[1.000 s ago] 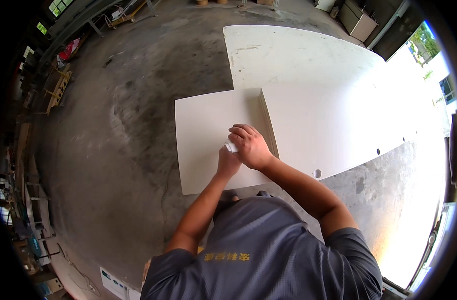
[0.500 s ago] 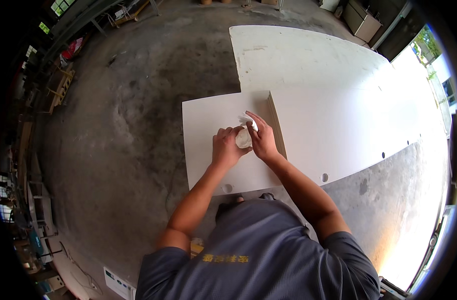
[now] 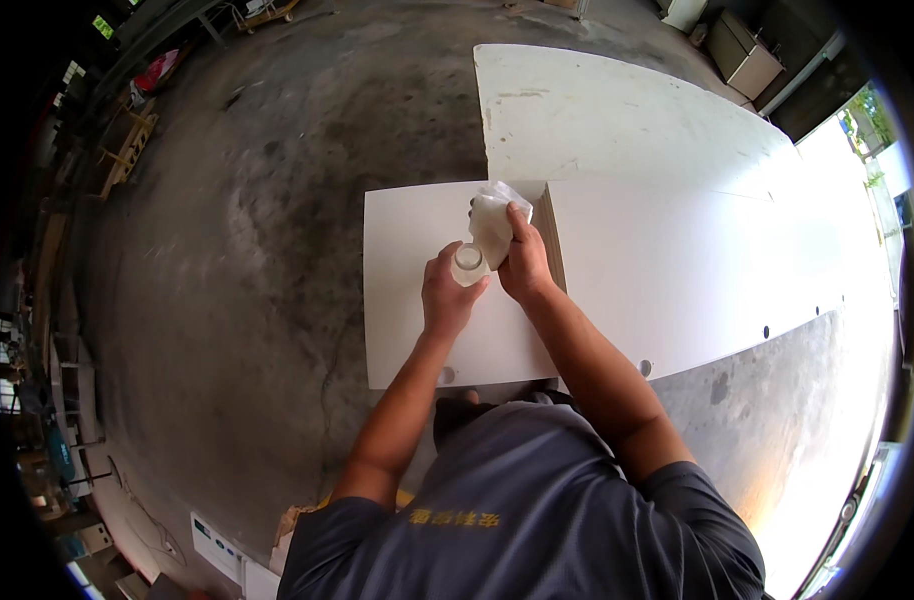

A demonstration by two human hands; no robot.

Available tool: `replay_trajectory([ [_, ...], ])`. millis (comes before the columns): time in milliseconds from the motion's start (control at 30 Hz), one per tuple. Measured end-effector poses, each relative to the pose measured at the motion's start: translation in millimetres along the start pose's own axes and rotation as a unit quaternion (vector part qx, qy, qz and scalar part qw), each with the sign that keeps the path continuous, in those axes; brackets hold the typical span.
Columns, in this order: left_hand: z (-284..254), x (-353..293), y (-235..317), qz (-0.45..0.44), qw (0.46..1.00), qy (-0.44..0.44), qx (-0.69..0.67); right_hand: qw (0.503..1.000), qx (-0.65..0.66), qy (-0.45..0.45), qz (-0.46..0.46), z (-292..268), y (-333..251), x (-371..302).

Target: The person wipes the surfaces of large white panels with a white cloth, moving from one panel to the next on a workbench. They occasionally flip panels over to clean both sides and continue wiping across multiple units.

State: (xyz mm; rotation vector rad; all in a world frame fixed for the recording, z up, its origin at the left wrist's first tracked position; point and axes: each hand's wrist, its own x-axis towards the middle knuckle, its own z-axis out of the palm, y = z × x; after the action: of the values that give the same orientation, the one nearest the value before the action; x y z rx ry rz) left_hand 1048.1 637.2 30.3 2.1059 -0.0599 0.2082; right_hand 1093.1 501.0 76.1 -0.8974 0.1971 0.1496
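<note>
My left hand is wrapped round a pale translucent bottle, its round mouth facing up. Close beside it, my right hand grips a crumpled white cloth, whose lower end hangs by the bottle's right side. Whether the cloth touches the bottle, I cannot tell. Both hands are above a smooth white panel. Part of the bottle is hidden behind my left fingers.
On the right, a stack of white panels rises higher, with round holes along its near edge. A larger scuffed white board lies beyond. Grey concrete floor spreads left, and a cabinet stands at the far right.
The white cloth has come up and away from the bottle, showing more of it. The bottle's round mouth is now in sight. My left hand has shifted slightly left.
</note>
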Motion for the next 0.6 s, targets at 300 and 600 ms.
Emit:
replay_trajectory([
  [300, -8, -88, -6, -0.055, 0.983, 0.173, 0.000, 0.962, -0.078, 0.143, -0.221, -241, -203, 21],
  [600, 67, -241, 81, -0.382, 0.902, 0.018, -0.203, 0.451, -0.857, 0.235, -0.082, -397, -229, 68],
])
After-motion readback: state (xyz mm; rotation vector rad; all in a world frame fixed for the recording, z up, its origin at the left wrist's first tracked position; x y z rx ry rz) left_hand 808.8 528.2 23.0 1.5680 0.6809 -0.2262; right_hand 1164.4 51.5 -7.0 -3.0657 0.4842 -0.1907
